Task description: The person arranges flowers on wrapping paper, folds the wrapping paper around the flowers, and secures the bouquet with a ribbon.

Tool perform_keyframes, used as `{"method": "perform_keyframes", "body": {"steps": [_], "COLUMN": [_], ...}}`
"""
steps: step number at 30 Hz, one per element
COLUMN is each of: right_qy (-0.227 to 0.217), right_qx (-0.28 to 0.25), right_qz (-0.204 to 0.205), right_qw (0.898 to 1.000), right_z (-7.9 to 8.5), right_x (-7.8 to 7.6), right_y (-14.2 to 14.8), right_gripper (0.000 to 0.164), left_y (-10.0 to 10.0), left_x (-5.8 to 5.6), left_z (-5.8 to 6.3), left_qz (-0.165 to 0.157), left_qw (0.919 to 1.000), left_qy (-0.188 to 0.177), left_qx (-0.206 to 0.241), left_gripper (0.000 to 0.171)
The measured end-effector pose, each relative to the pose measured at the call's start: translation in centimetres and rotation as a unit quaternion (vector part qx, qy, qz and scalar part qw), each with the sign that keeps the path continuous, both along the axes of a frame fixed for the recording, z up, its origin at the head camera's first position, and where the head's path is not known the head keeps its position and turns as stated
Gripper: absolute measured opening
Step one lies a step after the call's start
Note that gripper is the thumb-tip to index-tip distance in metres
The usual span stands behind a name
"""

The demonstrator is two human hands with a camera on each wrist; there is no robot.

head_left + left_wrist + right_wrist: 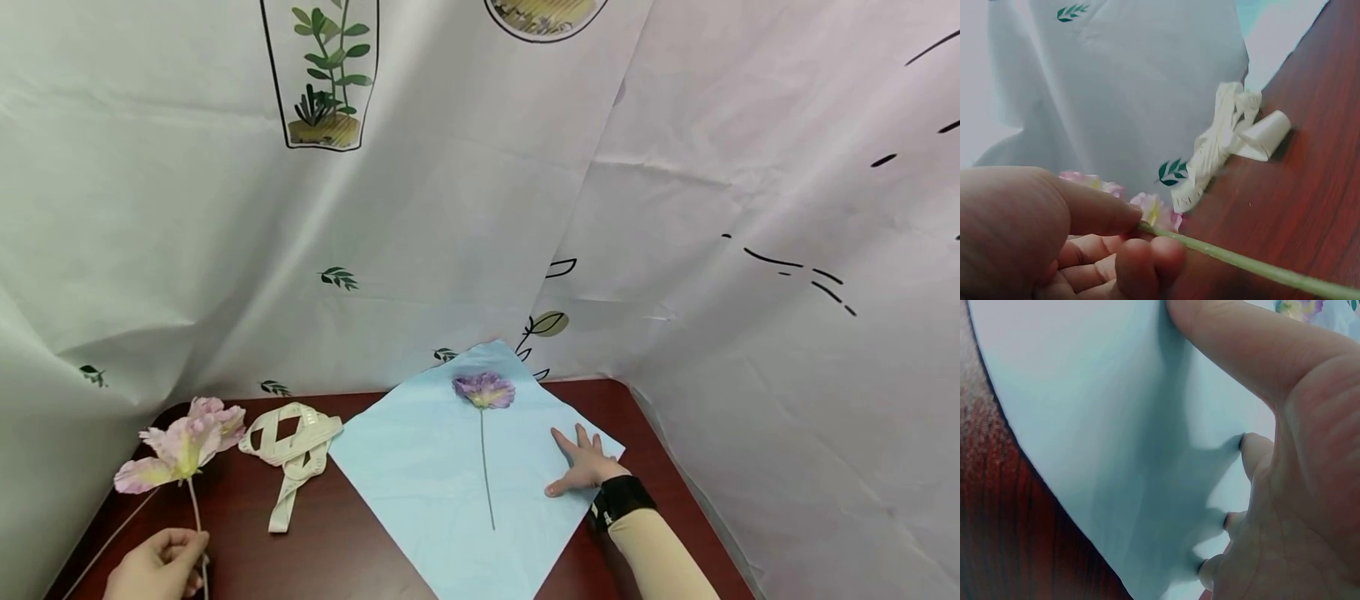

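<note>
At the table's left front, my left hand pinches the stem of a pale pink artificial flower with a yellow centre, its bloom raised toward the back. My right hand is spread out on the right part of a light blue sheet of wrapping paper, its fingertips touching the surface. A purple flower lies on that sheet, its thin stem running toward the front. In the right wrist view, the thumb and fingers stand apart, casting shadows on the paper.
A bundle of cream ribbon lies on the dark red table between the left hand and the paper. Another pink bloom and a loose stem show at the left edge. White patterned cloth hangs behind and at both sides.
</note>
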State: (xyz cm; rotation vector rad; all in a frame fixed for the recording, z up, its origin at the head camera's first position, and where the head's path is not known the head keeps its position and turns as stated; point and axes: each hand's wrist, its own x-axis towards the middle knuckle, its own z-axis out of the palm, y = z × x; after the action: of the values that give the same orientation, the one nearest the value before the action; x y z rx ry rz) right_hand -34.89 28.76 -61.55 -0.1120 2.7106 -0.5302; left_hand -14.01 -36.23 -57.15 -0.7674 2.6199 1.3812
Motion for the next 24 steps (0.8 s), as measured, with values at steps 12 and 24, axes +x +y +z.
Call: {"method": "perform_keyframes", "body": {"steps": [12,24], "right_qy": [-0.009,-0.006], "right_qx": [0.010,0.023], "right_qz": [-0.004,-0.004], "right_qw": [1.000,1.000], "right_z": [-0.1,-0.6], "right_x": [-0.3,-0.6], "right_y": [-0.1,-0.3], "right_gripper": [0.136,0.136], "left_y": [4.2,10.5], "left_x": [-1.0,-3.4], "left_z": [1.8,3.1], "left_qz": [0.026,-0.084], "left_qw": [0.9983,0.9639], "left_qy": [0.048,0.239], "left_qx": [0.020,0.083], "left_gripper": [0.036,0.016]}}
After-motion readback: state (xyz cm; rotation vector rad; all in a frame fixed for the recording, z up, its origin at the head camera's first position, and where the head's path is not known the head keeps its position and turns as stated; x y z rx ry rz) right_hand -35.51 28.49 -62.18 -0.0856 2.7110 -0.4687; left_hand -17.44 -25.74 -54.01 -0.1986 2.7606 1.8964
